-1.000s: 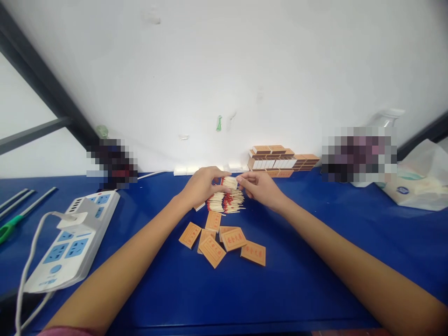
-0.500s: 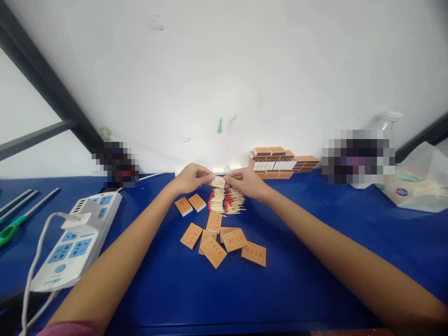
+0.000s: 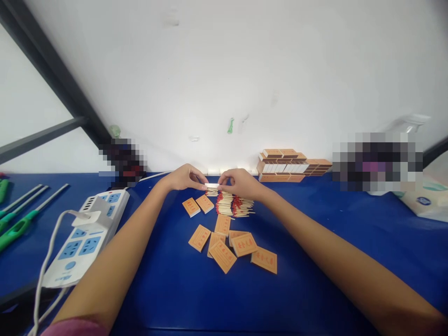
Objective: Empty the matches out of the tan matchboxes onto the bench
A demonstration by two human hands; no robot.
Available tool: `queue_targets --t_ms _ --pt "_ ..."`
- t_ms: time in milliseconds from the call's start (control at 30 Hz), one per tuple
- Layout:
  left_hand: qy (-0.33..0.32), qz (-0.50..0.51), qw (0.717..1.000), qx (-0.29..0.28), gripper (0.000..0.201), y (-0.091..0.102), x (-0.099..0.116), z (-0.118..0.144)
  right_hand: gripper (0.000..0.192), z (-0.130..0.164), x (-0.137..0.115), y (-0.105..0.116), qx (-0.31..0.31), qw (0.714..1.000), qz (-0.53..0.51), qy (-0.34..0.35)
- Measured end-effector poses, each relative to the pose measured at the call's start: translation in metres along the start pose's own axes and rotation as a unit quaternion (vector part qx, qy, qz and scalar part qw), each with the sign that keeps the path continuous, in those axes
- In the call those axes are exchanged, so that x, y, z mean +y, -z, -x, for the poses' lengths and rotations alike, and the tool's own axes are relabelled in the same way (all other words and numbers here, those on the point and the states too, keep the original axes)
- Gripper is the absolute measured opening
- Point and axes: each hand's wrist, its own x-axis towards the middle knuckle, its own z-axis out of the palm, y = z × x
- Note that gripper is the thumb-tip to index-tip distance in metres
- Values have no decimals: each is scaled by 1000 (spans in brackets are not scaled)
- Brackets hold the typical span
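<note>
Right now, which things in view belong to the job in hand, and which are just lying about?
In the job, by the look of it:
white piece held between left hand and right hand
loose matches
loose orange matchboxes
stacked matchboxes, probably

Apparently just lying about:
power strip
green-handled tools
white plastic pack

Muted plum-pink cloth sleeve on the left arm, just peeking in at the bottom corner. Looks plain to me, with kind of a soft, rounded hem. Past that, the long left forearm is bare and narrows toward the wrist. Pretty much the same deal with the bare right forearm, though its near end goes too dark to tell what's there. The bare left hand and bare right hand have slim fingers, nails too tiny to make out.
</note>
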Motion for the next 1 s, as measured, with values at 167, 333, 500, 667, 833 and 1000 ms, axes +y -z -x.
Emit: queue_targets --t_ms 167,333,500,667,833,1000 --pt "2 -23 999 -27 42 1 7 2 19 1 0 1 -22 999 16 23" --pt "8 -29 999 -14 51 -1 5 -1 37 -6 -2 -5 -39 999 -15 1" --pt "-5 -35 999 -14 50 -2 5 -2 34 -10 -8 -10 -49 999 1 11" --pt "-18 -15 1000 -20 48 -2 9 -1 29 -10 -10 -9 -14 1000 -24 11" --pt "-52 13 998 28 40 -3 13 -4 23 -17 -9 -3 23 993 -115 -31" --pt "-18 48 992 115 47 -16 14 -11 37 -20 -7 -3 50 984 -158 -66"
